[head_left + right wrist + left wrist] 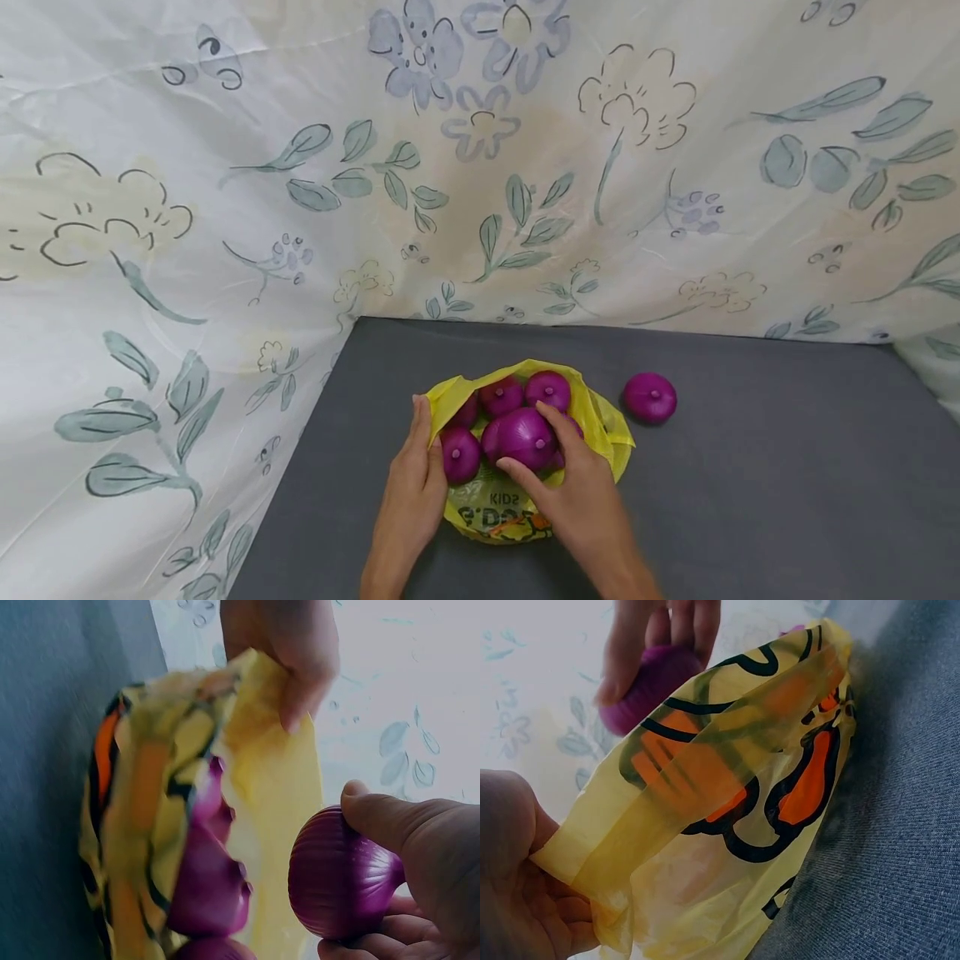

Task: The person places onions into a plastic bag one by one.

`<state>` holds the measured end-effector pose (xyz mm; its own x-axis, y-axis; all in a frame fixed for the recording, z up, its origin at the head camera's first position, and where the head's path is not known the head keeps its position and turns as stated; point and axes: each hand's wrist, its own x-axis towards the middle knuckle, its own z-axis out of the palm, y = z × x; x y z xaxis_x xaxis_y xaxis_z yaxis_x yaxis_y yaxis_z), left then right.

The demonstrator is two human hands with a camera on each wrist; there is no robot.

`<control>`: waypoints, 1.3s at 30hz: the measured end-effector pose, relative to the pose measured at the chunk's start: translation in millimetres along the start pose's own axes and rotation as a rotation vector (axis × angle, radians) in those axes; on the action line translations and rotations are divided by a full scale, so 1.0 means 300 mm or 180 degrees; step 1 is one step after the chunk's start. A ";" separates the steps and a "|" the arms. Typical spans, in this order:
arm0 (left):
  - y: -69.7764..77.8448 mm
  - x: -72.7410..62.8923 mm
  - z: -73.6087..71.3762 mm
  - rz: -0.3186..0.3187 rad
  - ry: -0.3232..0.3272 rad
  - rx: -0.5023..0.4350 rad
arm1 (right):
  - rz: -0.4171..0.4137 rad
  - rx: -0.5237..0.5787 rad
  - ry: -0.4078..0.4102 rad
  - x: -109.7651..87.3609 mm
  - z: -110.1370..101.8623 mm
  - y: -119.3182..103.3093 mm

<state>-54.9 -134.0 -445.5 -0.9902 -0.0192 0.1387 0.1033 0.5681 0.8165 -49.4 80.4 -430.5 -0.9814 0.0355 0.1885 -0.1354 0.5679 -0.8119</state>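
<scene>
A yellow plastic bag (603, 417) with black and orange print lies with its mouth spread, several purple onions (461, 455) inside. My left hand (412, 483) pinches the bag's left rim between thumb and fingers, as the left wrist view shows. Over the bag's mouth my right hand (581, 492) grips one shiny purple onion (341, 874), thumb on one side and fingers on the other. In the right wrist view this onion is outside the bag's rim, apart from the onions within (210, 885).
Another purple onion (650, 397) sits on the dark grey table surface (765, 467) to the right of the bag. A white cloth with printed flowers and leaves (525, 208) hangs behind the table and along its left side.
</scene>
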 end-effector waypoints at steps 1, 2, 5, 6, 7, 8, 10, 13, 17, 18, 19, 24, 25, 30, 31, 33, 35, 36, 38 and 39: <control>0.000 0.001 -0.001 0.0009 0.0007 0.0001 | -0.0016 0.0002 -0.0024 -0.003 0.009 -0.003; 0.000 0.002 -0.001 0.0021 0.0013 0.0006 | -0.0030 0.0012 -0.0054 -0.007 0.018 -0.006; -0.004 0.002 -0.001 0.0044 0.0019 0.0010 | -0.0079 0.0046 -0.0174 -0.018 0.043 -0.015; -0.006 0.002 -0.001 0.0049 0.0021 0.0009 | -0.0111 0.0057 -0.0205 -0.021 0.052 -0.016; -0.007 0.002 -0.001 0.0049 0.0023 0.0011 | -0.0147 0.0070 -0.0237 -0.024 0.061 -0.016; -0.008 0.003 -0.001 0.0054 0.0023 0.0013 | -0.0179 0.0084 -0.0259 -0.028 0.070 -0.014; -0.010 0.002 0.000 0.0059 0.0022 0.0014 | -0.0239 0.0093 -0.0297 -0.035 0.085 -0.010; -0.011 0.000 0.001 0.0084 0.0019 0.0020 | -0.0268 0.0095 -0.0353 -0.049 0.103 -0.002; -0.009 -0.003 0.001 0.0110 0.0019 0.0001 | -0.0308 0.0123 -0.0484 -0.062 0.122 0.003; -0.009 -0.003 0.001 0.0115 0.0019 -0.0005 | -0.0330 0.0129 -0.0514 -0.064 0.127 0.003; -0.008 -0.004 0.002 0.0116 0.0015 -0.0006 | -0.0346 0.0128 -0.0544 -0.066 0.132 0.004; -0.003 -0.006 0.007 0.0093 -0.0015 -0.0040 | -0.0403 0.0058 -0.0649 -0.074 0.151 0.009; -0.002 -0.007 0.008 0.0081 -0.0016 -0.0039 | -0.0410 0.0023 -0.0666 -0.076 0.154 0.010; 0.001 -0.008 0.011 0.0059 -0.0010 -0.0064 | -0.0514 -0.0016 -0.0733 -0.083 0.160 0.016; 0.002 -0.008 0.012 0.0058 -0.0013 -0.0068 | -0.0540 -0.0013 -0.0749 -0.084 0.161 0.017; 0.001 -0.007 0.014 0.0048 -0.0020 -0.0067 | -0.0588 -0.0023 -0.0782 -0.088 0.166 0.021; 0.001 -0.009 0.016 0.0030 -0.0022 -0.0046 | -0.0623 -0.0057 -0.0828 -0.091 0.171 0.026; 0.001 -0.010 0.018 0.0022 -0.0021 -0.0031 | -0.0625 -0.0078 -0.0857 -0.093 0.175 0.028; 0.000 -0.012 0.020 0.0019 -0.0014 -0.0014 | -0.0629 -0.0112 -0.0910 -0.097 0.182 0.035; 0.000 -0.013 0.022 0.0021 -0.0007 -0.0009 | -0.0628 -0.0131 -0.0934 -0.098 0.186 0.037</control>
<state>-51.6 -128.6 -449.6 -0.9896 -0.0136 0.1429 0.1103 0.5659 0.8171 -29.7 39.8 -476.0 -0.9349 -0.3126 0.1679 -0.3266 0.5730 -0.7516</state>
